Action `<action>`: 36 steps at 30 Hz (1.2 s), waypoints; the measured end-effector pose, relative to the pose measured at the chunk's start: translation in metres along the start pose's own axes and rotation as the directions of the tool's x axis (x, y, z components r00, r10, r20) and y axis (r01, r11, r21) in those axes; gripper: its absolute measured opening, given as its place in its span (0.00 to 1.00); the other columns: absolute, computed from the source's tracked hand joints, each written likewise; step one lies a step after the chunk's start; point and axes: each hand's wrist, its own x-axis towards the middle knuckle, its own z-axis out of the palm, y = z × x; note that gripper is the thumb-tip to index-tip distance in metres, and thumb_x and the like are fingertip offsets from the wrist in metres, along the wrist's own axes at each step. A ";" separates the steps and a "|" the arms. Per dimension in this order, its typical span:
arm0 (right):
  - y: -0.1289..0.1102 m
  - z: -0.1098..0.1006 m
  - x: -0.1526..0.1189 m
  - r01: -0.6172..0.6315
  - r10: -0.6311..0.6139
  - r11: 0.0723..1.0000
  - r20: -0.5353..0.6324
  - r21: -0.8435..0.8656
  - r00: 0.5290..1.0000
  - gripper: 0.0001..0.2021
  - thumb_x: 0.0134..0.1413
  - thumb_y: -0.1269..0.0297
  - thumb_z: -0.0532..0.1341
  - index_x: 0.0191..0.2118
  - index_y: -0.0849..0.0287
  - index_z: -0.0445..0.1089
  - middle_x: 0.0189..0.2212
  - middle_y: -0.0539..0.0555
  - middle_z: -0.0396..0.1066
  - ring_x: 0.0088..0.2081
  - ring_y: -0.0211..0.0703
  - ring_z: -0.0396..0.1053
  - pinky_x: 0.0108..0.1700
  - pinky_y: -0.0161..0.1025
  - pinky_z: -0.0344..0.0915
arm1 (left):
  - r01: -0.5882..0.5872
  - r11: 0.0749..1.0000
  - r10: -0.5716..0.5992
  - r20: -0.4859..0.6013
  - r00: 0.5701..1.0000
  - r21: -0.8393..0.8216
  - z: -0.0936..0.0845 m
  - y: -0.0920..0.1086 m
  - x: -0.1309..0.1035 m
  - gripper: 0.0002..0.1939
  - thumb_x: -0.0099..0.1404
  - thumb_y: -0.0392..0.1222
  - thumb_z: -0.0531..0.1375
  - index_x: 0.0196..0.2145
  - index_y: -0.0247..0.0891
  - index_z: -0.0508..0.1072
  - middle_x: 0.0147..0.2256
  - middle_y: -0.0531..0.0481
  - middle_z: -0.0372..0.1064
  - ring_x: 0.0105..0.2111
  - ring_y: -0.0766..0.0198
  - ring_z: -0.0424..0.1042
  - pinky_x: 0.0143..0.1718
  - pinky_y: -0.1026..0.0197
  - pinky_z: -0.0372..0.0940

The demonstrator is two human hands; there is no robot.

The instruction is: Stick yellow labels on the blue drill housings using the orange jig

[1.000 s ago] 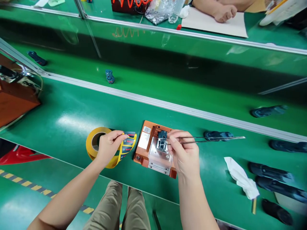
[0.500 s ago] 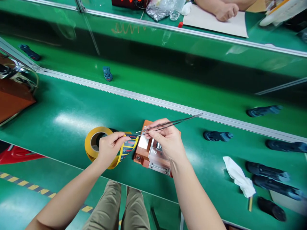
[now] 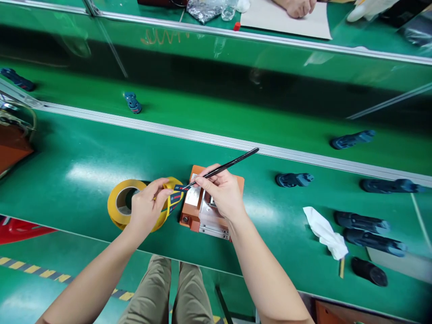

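Observation:
My left hand pinches the yellow backing strip of a label roll, which rests on the green bench. Dark blue labels show along the strip to the right of my fingers. Black tweezers are in my right hand, their tip at the end label and their rear end pointing up and to the right. Beneath my right hand lies an orange fixture with metal plates, partly hidden by that hand.
Dark blue tool bodies lie on the bench at right, near a white cloth and a black cylinder. A metal rail borders a green belt with more bodies. Across it, a person's hand rests on cardboard.
The tweezers' two arms, spread before, are now pressed together with the tip on the label. My left fingers have shifted slightly along the strip. The whole view has shifted.

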 end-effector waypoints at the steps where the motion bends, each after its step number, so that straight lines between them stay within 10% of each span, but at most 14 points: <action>1: -0.002 -0.007 -0.003 0.019 -0.019 0.999 -0.029 -0.028 0.999 0.15 0.49 0.54 0.72 0.33 0.55 0.70 0.30 0.50 0.78 0.32 0.42 0.76 0.38 0.41 0.74 | -0.013 0.997 0.012 0.009 1.000 0.073 0.002 0.002 0.005 0.23 0.71 0.56 0.52 0.48 0.37 0.77 0.34 0.46 0.80 0.31 0.59 0.78 0.34 0.62 0.69; 12: 0.001 -0.092 -0.024 -0.021 0.003 0.976 -0.083 -0.218 0.997 0.16 0.54 0.51 0.68 0.36 0.56 0.66 0.30 0.51 0.79 0.34 0.44 0.77 0.36 0.40 0.71 | -0.148 0.781 -0.136 0.396 0.908 0.606 0.038 0.033 0.042 0.35 0.72 0.61 0.47 0.67 0.37 0.56 0.36 0.39 0.79 0.33 0.45 0.78 0.34 0.52 0.69; 17: 0.011 -0.099 -0.028 -0.010 -0.004 0.975 -0.060 -0.223 0.998 0.15 0.55 0.51 0.68 0.37 0.55 0.67 0.30 0.50 0.78 0.34 0.43 0.77 0.39 0.40 0.71 | -0.303 0.811 0.242 0.184 0.953 0.500 0.034 0.023 0.014 0.29 0.70 0.57 0.55 0.60 0.35 0.67 0.45 0.35 0.75 0.43 0.44 0.74 0.41 0.50 0.67; 22: 0.017 -0.100 -0.030 0.010 -0.026 0.972 -0.064 -0.236 0.998 0.14 0.56 0.52 0.67 0.38 0.55 0.67 0.30 0.50 0.78 0.34 0.43 0.76 0.38 0.41 0.70 | -0.663 0.737 0.611 0.290 0.736 0.130 0.051 0.027 -0.041 0.16 0.69 0.44 0.61 0.53 0.39 0.72 0.49 0.42 0.75 0.50 0.50 0.71 0.51 0.50 0.62; 25: 0.019 -0.100 -0.031 0.020 -0.039 0.967 -0.068 -0.253 0.997 0.14 0.56 0.52 0.67 0.38 0.55 0.67 0.30 0.50 0.78 0.34 0.43 0.76 0.38 0.40 0.70 | -0.715 0.695 0.643 0.377 0.667 0.078 0.062 0.031 -0.066 0.21 0.69 0.43 0.61 0.58 0.38 0.68 0.56 0.40 0.71 0.59 0.48 0.66 0.59 0.46 0.55; 36: 0.025 -0.099 -0.034 0.057 -0.077 0.967 -0.073 -0.247 0.994 0.13 0.57 0.54 0.67 0.39 0.56 0.67 0.31 0.51 0.77 0.34 0.42 0.76 0.39 0.40 0.70 | -0.691 0.713 0.622 0.344 0.703 0.121 0.068 0.028 -0.073 0.20 0.70 0.41 0.60 0.59 0.39 0.68 0.58 0.41 0.70 0.60 0.50 0.65 0.61 0.46 0.51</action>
